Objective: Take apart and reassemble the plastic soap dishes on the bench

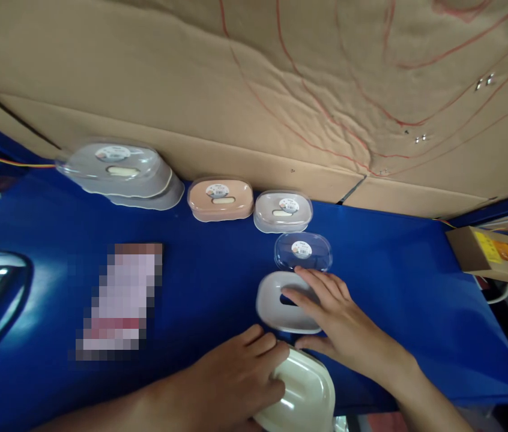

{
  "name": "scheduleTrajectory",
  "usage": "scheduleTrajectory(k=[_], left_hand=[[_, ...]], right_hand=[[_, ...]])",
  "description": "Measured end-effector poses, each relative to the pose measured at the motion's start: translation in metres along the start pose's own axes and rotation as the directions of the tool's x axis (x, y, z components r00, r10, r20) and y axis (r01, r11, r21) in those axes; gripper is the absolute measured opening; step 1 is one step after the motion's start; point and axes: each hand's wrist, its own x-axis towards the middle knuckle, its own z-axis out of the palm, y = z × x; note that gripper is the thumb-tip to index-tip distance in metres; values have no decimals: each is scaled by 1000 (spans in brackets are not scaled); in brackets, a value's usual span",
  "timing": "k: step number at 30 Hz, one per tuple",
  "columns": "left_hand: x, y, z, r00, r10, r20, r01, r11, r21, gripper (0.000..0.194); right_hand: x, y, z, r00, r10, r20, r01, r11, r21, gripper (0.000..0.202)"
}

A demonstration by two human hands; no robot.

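In the head view, my left hand [254,372] has its fingers bent over the edge of a pale cream oval dish [303,390] at the front of the table. My right hand [330,306] reaches over the right side of a greyish-white oval tray [272,303] with a slot in its middle. Its fingers are spread, the thumb lower down near the cream dish. Whether the right fingertips press on the tray I cannot tell. Just behind that tray lies a clear oval lid [319,246] with a round label, close to my right fingertips.
Along the back of the blue table [204,288] stand a pink lidded box [240,207], a whitish lidded box [263,213] and stacked grey boxes [164,186]. A blurred-out flat object [123,288] lies left. A cardboard box [465,252] sits right. Brown paper board [146,72] rises behind.
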Motion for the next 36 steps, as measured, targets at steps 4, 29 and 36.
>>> scheduleTrajectory(k=[4,29,36], left_hand=[[1,-5,-2,999,19,-31,-18,999,30,33],[-4,-49,-25,874,-449,-184,483,843,236,65],[-1,-60,-22,783,-553,-287,601,791,115,105]], right_hand=[[1,6,-7,997,-56,-47,56,998,-12,65],[10,3,2,849,-209,-486,215,976,-44,29],[17,-10,16,854,-317,-413,276,948,-159,21]])
